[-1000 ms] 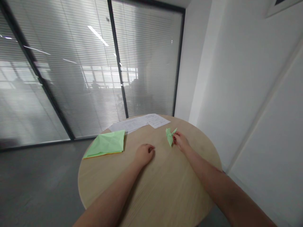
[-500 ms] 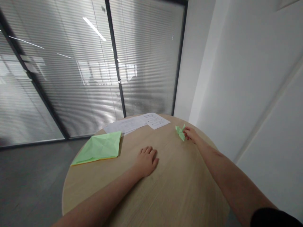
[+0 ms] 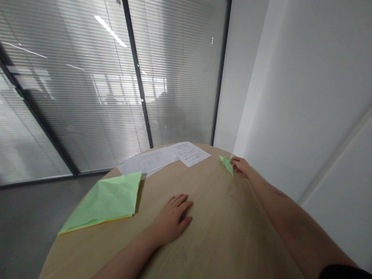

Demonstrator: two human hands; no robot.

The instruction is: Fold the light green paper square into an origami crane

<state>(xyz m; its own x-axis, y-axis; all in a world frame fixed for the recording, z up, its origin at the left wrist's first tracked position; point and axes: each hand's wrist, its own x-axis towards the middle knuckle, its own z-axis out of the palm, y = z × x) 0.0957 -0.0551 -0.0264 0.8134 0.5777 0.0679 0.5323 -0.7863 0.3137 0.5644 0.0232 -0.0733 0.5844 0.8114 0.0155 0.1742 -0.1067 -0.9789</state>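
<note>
A small folded green paper figure (image 3: pixel 227 164) with pointed ends is near the far right edge of the round wooden table (image 3: pixel 209 217). My right hand (image 3: pixel 241 166) pinches its right side between the fingertips. My left hand (image 3: pixel 171 219) rests palm down at the middle of the table, fingers a little apart, holding nothing. To its left lies a large creased green sheet (image 3: pixel 107 199), with a yellow edge showing beneath it.
White printed sheets (image 3: pixel 192 153) overlap near the table's far edge, some reaching toward the green sheet. Behind the table stands a glass partition with blinds (image 3: pixel 180 77). A white wall (image 3: pixel 314 77) rises on the right.
The camera view has tilted and shifted, so the table looks larger. My left hand's fingers are more spread and point further right. My right hand still holds the green figure, slightly further right in view.
</note>
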